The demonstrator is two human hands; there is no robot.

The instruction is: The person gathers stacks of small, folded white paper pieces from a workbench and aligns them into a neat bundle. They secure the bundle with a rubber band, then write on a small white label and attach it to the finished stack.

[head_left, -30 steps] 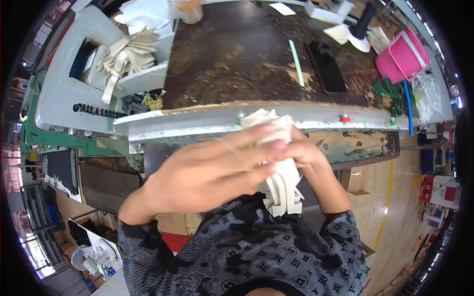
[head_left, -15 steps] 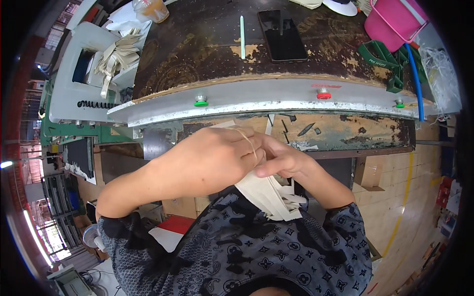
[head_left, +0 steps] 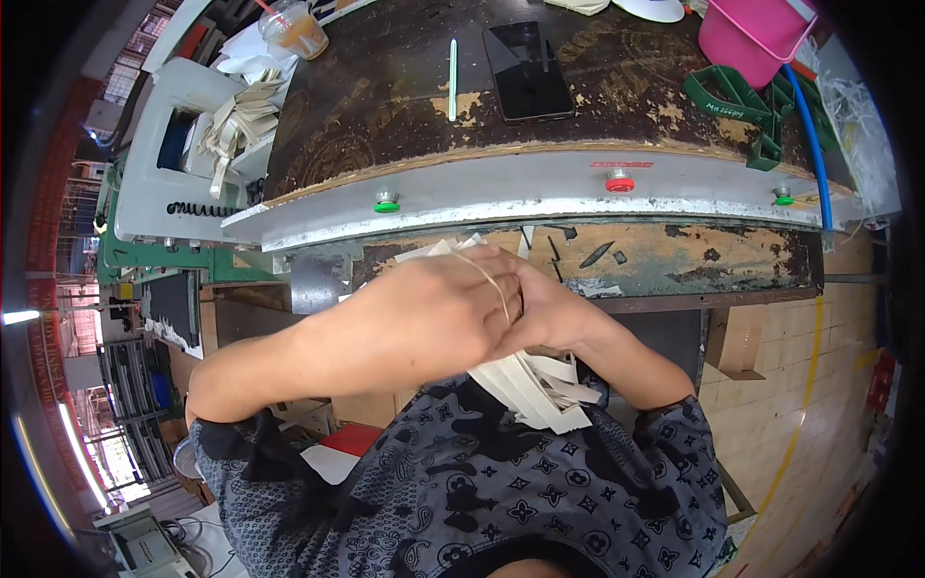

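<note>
A bundle of cream fabric strips (head_left: 530, 390) is clasped in front of my chest, its loose, fanned ends hanging below my hands. More pale strip ends (head_left: 453, 247) stick out above my knuckles. My left hand (head_left: 434, 303) is closed around the bundle, and a thin tan rubber band (head_left: 494, 285) stretches across its fingers. Pressed against it from the right, my right hand (head_left: 547, 306) is closed at the bundle too. Its fingertips are partly hidden behind the left hand.
Beyond the ledge, a worn dark tabletop (head_left: 385, 106) holds a black phone (head_left: 528, 72), a pale green pen (head_left: 453, 82), a pink bucket (head_left: 752, 43) and green metal pieces (head_left: 732, 101). Further strips (head_left: 236, 125) lie at the left, near a drink cup (head_left: 294, 34). Buttons, one a red button (head_left: 620, 181), line the front rail.
My right hand has turned and drawn closer against the left, its thumb now less visible. The rubber band stays stretched over the left fingers. The view has shifted slightly.
</note>
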